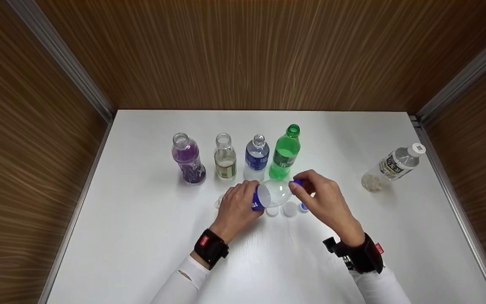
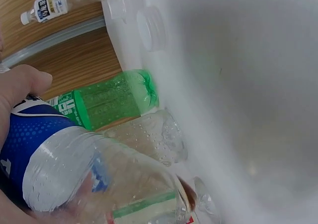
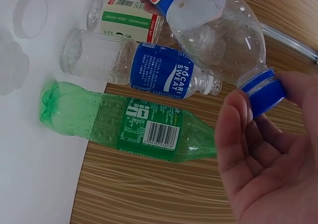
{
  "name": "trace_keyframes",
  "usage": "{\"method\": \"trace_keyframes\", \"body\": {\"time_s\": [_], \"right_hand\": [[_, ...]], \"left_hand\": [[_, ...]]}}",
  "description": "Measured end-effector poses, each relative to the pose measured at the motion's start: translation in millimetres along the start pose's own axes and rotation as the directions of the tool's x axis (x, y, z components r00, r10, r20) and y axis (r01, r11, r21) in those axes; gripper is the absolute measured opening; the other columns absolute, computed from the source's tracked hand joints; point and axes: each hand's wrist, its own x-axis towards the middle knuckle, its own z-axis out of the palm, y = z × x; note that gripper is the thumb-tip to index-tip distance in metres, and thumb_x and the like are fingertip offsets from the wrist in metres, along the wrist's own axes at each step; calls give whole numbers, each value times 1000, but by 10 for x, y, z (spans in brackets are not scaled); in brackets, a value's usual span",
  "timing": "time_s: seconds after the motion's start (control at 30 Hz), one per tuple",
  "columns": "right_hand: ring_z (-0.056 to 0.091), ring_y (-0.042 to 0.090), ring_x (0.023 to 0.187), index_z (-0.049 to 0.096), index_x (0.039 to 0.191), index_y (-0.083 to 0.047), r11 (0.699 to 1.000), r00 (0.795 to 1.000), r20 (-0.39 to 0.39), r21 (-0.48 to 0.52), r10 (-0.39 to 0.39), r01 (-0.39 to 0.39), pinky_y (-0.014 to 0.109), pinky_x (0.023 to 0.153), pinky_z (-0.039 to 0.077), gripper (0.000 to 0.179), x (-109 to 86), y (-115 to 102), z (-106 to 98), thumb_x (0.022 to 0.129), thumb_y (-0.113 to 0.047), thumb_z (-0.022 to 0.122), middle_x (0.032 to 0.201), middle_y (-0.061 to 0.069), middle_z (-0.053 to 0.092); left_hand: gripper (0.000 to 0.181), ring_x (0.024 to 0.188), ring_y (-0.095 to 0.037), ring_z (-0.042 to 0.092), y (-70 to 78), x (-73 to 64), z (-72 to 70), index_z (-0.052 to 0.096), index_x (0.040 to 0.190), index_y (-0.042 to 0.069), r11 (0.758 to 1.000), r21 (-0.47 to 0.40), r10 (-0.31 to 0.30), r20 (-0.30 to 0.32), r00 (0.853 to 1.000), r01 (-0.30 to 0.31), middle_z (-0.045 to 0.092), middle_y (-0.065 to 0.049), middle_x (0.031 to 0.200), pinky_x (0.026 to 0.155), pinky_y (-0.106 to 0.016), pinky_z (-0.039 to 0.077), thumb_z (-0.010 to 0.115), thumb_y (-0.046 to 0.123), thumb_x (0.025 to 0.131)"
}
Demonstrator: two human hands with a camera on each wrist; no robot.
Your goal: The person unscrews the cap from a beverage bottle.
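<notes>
My left hand [image 1: 238, 203] grips a clear plastic bottle [image 1: 275, 193] round its blue label [image 2: 37, 129]. The bottle is tilted over, its neck toward the right. Thumb and fingers of my right hand [image 1: 328, 203] pinch the blue cap [image 3: 267, 92] at the bottle's neck. Just beyond the held bottle stand a green bottle [image 1: 285, 153] and a blue-labelled Pocari Sweat bottle [image 3: 161, 71], both without caps. Several loose caps, among them a wide white cap [image 1: 290, 209], lie on the table below the held bottle.
A capless purple bottle [image 1: 188, 160] and a small clear bottle with a green-and-cream label [image 1: 226, 169] stand to the left in the row. At the right stands a white-capped bottle [image 1: 390, 166]. Wood-grain panels [image 1: 243, 55] enclose the white table [image 1: 141, 236].
</notes>
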Motion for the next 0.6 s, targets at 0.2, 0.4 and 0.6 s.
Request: {"method": "trace_keyframes", "body": {"time_s": [0.2,0.4,0.6], "right_hand": [[67,7,81,68,113,-4,999,999,20,27,-48,47,29,69,58,21,-13,7,-18,98,-17,73,95,-6,69],[67,8,87,66,117,-2,996,996,58,56,-71,68,31,76,60,25,-26,15,-36,97,-14,74,100,-4,69],[67,8,91,66,119,-4,992,990,75,56,-118,114,30,80,60,26,-36,31,-49,96,-11,74,103,-5,68]], "left_hand": [[60,95,-26,69,-2,-5,-12,61,119,7,1000,-23,5,1,1000,-5,69,-7,107,84,-41,57,92,22,70],[62,97,-26,69,-8,-10,-18,61,121,7,1000,-21,8,5,1000,-7,70,-8,109,86,-41,57,92,23,70],[60,95,-26,69,-27,-14,-10,61,120,7,1000,-16,23,1,1000,-23,70,-8,109,86,-39,57,91,22,70]]}}
